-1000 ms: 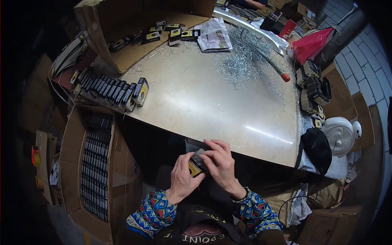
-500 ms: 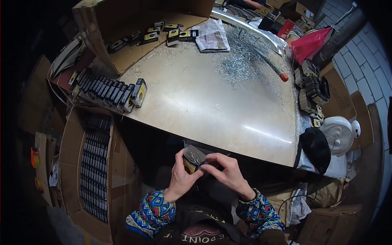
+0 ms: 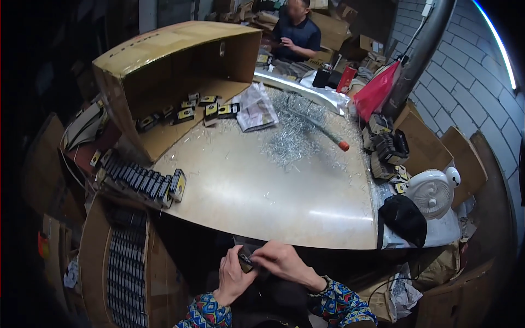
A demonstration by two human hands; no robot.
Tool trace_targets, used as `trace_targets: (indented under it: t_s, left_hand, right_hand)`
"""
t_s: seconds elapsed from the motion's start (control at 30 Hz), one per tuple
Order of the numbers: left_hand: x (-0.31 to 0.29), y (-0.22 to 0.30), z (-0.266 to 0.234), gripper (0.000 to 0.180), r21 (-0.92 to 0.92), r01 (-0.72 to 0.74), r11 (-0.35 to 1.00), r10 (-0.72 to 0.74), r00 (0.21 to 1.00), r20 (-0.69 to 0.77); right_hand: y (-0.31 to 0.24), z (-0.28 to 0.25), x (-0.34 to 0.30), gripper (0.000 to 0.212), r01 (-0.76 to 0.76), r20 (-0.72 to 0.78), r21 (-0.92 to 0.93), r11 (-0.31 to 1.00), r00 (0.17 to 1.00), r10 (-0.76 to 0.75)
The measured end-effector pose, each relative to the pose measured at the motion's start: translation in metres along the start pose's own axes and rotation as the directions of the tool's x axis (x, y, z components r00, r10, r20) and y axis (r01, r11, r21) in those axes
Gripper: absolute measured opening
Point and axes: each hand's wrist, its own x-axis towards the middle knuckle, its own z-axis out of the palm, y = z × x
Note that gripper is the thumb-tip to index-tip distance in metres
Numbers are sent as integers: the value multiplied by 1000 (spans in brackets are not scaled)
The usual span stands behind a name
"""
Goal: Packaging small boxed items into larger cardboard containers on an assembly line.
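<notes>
In front of my body, below the table's near edge, my left hand [image 3: 234, 277] is closed around a small black-and-yellow box [image 3: 245, 261]. A grey, see-through flap sticks up at its far end. My right hand [image 3: 284, 264] reaches over from the right, its fingers bent and drawn together at the box's edge. Whether those fingertips pinch the box itself or some small thing is hidden. Ahead lies the pale tabletop [image 3: 240, 186], with a pile of thin, shiny metal pieces [image 3: 287, 145] towards its far side.
Similar boxes stand in a row [image 3: 139, 180] at the left edge. More lie by a large open carton [image 3: 180, 41]. A carton of packed dark boxes [image 3: 128, 276] sits lower left. Right are a white fan [image 3: 432, 198] and black cap [image 3: 403, 218]. Across the table is another person [image 3: 299, 35].
The view has tipped upward, so the table and my hands sit lower in it and the other person shows more. My right hand has come further over the box.
</notes>
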Motion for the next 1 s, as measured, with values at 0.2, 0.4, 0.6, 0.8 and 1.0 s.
trace_targets:
  t_s: [0.2,0.4,0.6,0.8,1.0]
  left_hand:
    - [2,2,-4,67,-58,102,993,-101,995,24]
    - [2,9,-4,69,-103,116,988,-108,991,78]
    - [6,10,-2,74,-172,132,976,-131,991,14]
    - [12,14,-4,73,-223,198,955,-205,979,-9]
    - [10,10,-1,75,-7,79,997,-79,996,49]
  right_hand:
    - [0,3,-1,11,-54,-120,-216,975,992,28]
    - [-1,9,-4,12,-23,-127,-178,984,992,0]
    - [3,2,2,9,-69,-184,-167,984,982,38]
    - [-6,-6,-2,17,-149,-93,138,979,982,162]
    - [-2,4,1,13,-64,-151,-6,998,986,62]
